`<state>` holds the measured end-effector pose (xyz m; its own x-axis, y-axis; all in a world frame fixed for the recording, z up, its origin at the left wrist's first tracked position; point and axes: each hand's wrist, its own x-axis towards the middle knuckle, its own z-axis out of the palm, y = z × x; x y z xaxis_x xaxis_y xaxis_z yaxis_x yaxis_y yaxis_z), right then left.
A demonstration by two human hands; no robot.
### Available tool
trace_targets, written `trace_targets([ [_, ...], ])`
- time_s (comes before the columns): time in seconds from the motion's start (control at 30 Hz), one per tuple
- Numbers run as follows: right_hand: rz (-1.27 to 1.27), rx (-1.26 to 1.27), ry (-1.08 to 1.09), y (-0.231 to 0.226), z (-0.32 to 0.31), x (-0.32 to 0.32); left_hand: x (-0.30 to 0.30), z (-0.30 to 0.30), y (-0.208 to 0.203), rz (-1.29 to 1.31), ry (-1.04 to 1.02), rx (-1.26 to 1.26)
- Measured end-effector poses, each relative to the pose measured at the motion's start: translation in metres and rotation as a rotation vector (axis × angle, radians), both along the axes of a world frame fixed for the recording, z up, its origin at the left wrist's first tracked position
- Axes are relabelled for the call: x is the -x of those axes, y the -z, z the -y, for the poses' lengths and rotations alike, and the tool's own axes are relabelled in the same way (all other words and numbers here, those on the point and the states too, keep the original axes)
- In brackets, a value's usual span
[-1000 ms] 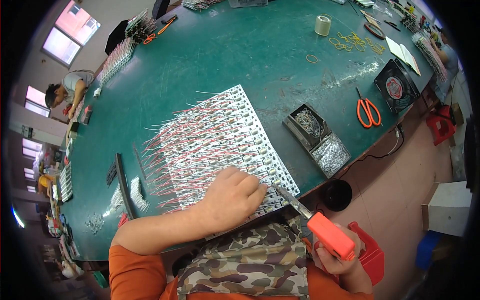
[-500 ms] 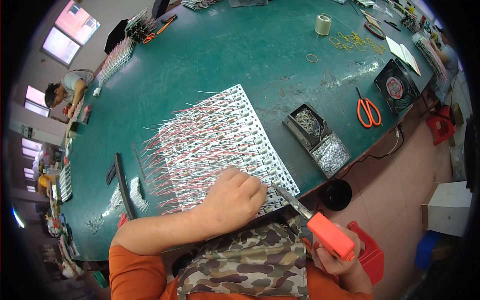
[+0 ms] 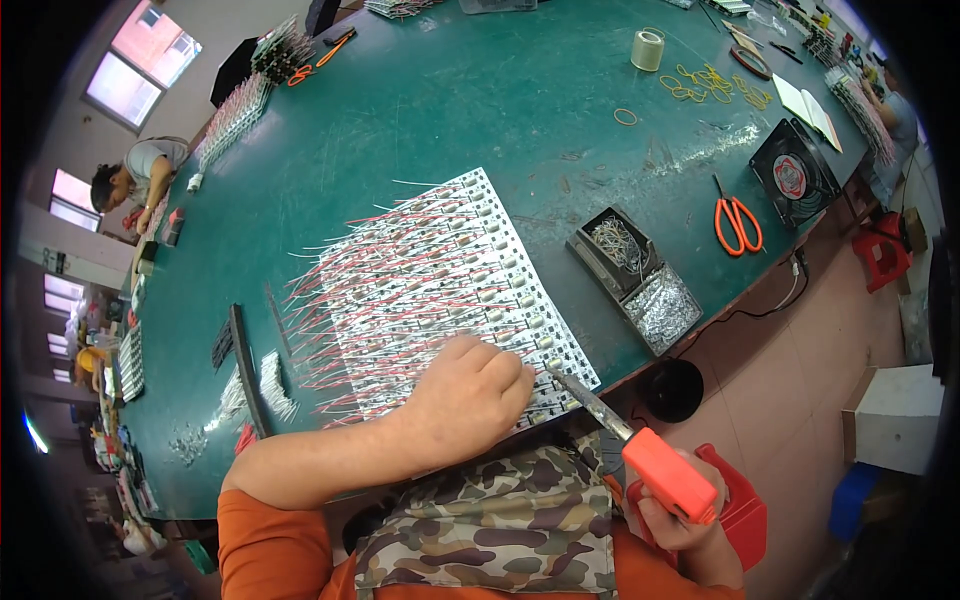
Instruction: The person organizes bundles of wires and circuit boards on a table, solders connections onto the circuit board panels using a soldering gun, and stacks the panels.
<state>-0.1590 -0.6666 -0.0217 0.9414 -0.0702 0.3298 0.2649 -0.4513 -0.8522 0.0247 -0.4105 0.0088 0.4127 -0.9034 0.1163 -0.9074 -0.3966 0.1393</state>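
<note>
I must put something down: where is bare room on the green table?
Bare: beyond the circuit boards, left of the tape roll; also between the wires and the left co-worker. Crowded: right side, with dark box, scissors and fan.

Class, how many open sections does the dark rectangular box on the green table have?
2: the upper-left section, holding thin metallic wire-like pieces, and the lower-right section, holding shiny silvery bits. None looks hidden.

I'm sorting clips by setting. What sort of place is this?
Probably an electronics assembly workshop: the right hand holds an orange-handled soldering iron at a sheet of wired circuit boards, and another person is at the same green table.
</note>
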Motion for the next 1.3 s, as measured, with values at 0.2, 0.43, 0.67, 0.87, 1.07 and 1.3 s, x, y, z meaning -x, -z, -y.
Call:
trace_targets([
  [0.2,0.090,0.133,-0.136,0.009,0.016,0.003,-0.002,-0.006,-0.004,-0.037,-0.012,0.015],
  [0.43,-0.117,-0.157,-0.011,0.021,0.011,0.024,-0.004,-0.130,-0.045,0.325,-0.437,0.255],
  [0.67,-0.281,-0.376,-0.036,0.006,0.006,0.005,0.024,-0.340,-0.043,0.116,-1.313,0.290],
  [0.87,-0.149,-0.333,-0.004,-0.023,-0.031,-0.005,0.070,-0.396,-0.020,-0.041,-1.342,0.069],
  [1.07,-0.160,-0.303,-0.041,-0.042,-0.060,-0.017,0.096,-0.400,-0.007,-0.169,-1.280,-0.052],
  [1.3,-0.129,-0.288,-0.131,-0.018,-0.044,-0.015,0.104,-0.398,0.021,-0.035,-1.193,-0.226],
])
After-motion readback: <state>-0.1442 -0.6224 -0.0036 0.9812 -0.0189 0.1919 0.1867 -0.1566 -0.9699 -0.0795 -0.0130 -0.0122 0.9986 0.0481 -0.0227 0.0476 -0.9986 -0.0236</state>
